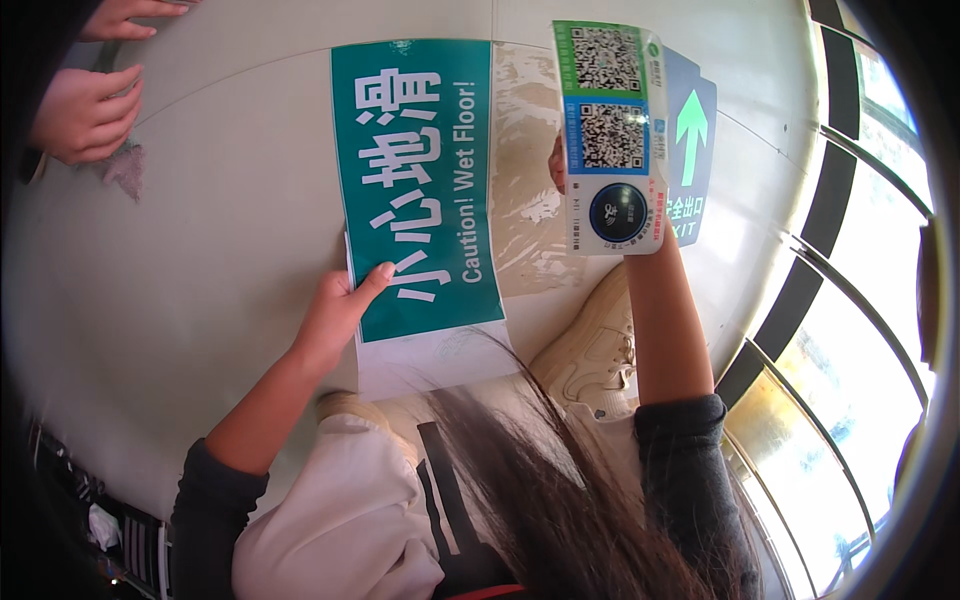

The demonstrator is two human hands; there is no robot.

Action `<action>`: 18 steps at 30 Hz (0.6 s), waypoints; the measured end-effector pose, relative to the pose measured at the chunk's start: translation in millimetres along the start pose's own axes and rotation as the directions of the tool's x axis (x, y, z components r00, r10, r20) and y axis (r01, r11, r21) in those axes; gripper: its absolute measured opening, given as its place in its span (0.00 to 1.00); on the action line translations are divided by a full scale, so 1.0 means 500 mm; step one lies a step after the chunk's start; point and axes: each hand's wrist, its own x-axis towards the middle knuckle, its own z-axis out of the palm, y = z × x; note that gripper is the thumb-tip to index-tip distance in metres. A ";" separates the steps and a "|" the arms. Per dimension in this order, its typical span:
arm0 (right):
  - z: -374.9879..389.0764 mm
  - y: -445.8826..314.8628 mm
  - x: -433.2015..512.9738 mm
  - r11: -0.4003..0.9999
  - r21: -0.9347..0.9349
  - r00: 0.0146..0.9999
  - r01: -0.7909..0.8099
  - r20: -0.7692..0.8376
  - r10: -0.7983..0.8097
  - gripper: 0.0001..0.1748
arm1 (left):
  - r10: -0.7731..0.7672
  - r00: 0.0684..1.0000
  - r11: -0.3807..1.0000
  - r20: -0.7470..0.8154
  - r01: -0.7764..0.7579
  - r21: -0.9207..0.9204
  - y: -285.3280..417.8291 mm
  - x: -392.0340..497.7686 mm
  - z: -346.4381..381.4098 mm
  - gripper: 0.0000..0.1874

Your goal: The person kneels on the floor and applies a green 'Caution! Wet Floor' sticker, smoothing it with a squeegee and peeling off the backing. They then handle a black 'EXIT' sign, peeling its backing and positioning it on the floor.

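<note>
My left hand [352,300] grips the near left edge of a teal floor-sign sheet [412,187], thumb on top and the fingers underneath. The sheet bears large white writing, and a pale backing strip [435,360] shows at its near end. A payment-code card [611,139] with two printed codes and a round dark emblem covers most of my right hand [556,169]. Only some fingers show at the card's left edge, so whether they hold it is hidden. Beside the teal sheet lies a patch of adhesive residue [529,217] on the floor.
A blue-grey sign with a green arrow [691,135] is behind the card. Another person's hands [94,112] are at upper left, by a greyish cloth [124,169]. My beige shoe [585,345] stands near the residue. Bright glass panels [840,390] line the right side.
</note>
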 end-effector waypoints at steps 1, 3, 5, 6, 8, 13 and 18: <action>0.004 0.005 -0.002 0.998 -0.060 0.995 0.012 -0.094 -0.018 0.33 | 0.007 1.000 1.000 0.003 -0.007 -0.003 0.002 -0.001 0.000 0.18; 0.007 0.010 -0.008 0.987 -0.160 0.954 -0.007 -0.295 -0.041 0.41 | 0.015 1.000 1.000 0.009 -0.014 -0.015 0.003 -0.001 0.002 0.18; 0.004 0.004 -0.013 0.979 -0.202 0.913 0.004 -0.398 -0.085 0.27 | 0.017 1.000 0.999 0.010 -0.016 -0.033 0.003 -0.001 0.005 0.18; 0.002 -0.005 -0.016 0.958 -0.287 0.846 0.010 -0.508 -0.161 0.23 | 0.017 1.000 1.000 0.014 -0.016 -0.024 0.003 -0.001 0.005 0.18; -0.005 -0.030 -0.013 0.754 -0.640 0.781 -0.146 -0.543 -0.309 0.21 | 0.014 1.000 1.000 0.009 -0.013 -0.007 0.002 0.000 0.003 0.18; 0.029 -0.081 -0.018 -0.090 -0.877 0.583 -0.473 -0.235 -0.778 0.24 | -0.021 1.000 1.000 0.021 0.021 -0.007 -0.005 0.003 -0.005 0.19; 0.136 0.006 -0.006 -0.628 -0.734 0.604 -0.258 0.385 -0.698 0.17 | 0.008 1.000 1.000 0.022 -0.008 -0.006 -0.011 0.009 -0.002 0.19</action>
